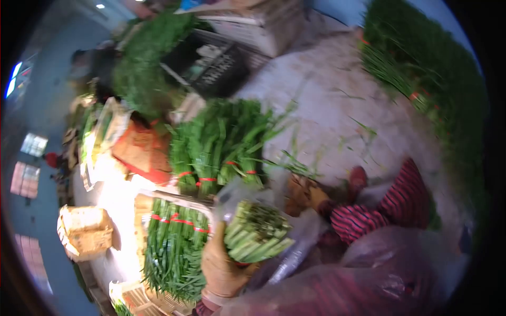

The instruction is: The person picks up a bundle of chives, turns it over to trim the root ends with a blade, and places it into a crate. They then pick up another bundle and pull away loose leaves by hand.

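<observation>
My left hand (pixel 225 271), in a tan glove, is closed around a bunch of garlic chives (pixel 257 231). The pale cut stalk ends face me, and a bit of red band shows at its lower edge. My right hand (pixel 305 196), in a dirty brown and yellowish glove, is just beyond the bunch, beside clear plastic; blur hides its fingers. Several red-banded chive bunches (pixel 216 142) lie just past the hands. A crate (pixel 210 210) of more banded chives (pixel 176 242) stands left of my left hand.
Plastic sheeting (pixel 342 279) covers my lap, beside striped clothing (pixel 403 195). A black crate (pixel 208 68) and a pale crate (pixel 258 23) stand at the back. Long piles of greens (pixel 427 63) line the right. Loose leaves litter the floor (pixel 316 79). A basket (pixel 87 231) sits left.
</observation>
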Demonstrator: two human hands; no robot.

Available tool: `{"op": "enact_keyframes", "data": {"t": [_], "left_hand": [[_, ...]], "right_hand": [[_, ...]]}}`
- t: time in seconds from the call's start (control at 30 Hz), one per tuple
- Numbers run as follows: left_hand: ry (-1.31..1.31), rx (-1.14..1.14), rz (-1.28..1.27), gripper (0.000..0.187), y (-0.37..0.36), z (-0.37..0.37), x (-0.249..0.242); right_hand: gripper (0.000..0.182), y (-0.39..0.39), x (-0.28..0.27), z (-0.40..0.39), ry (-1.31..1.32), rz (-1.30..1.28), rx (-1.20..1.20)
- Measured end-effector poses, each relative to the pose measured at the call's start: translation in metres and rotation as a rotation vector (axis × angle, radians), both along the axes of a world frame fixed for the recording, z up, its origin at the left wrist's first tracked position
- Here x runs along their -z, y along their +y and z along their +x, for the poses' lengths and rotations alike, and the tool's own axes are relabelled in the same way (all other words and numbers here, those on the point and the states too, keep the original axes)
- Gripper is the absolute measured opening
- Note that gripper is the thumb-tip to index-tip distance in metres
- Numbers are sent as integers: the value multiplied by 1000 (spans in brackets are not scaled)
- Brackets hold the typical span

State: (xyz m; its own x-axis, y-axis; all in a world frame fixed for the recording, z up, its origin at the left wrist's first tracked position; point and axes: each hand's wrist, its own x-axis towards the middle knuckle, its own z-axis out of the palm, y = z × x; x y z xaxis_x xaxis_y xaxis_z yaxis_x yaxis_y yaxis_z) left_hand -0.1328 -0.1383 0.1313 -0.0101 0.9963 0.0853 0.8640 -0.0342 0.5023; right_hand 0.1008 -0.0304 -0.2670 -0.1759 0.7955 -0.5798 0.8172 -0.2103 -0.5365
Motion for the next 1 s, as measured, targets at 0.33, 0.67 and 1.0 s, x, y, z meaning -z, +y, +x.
{"op": "enact_keyframes", "data": {"t": [0.33, 0.67, 1.0], "left_hand": [[-9, 119, -200, 107, 18, -31, -16], [-38, 68, -149, 100, 12, -27, -6], [-60, -34, -106, 94, -12, -33, -2]], "right_hand": [[36, 24, 8, 33, 86, 286, -171], [16, 81, -172, 6, 875, 233, 342], [13, -11, -442, -34, 965, 856, 161]]}}
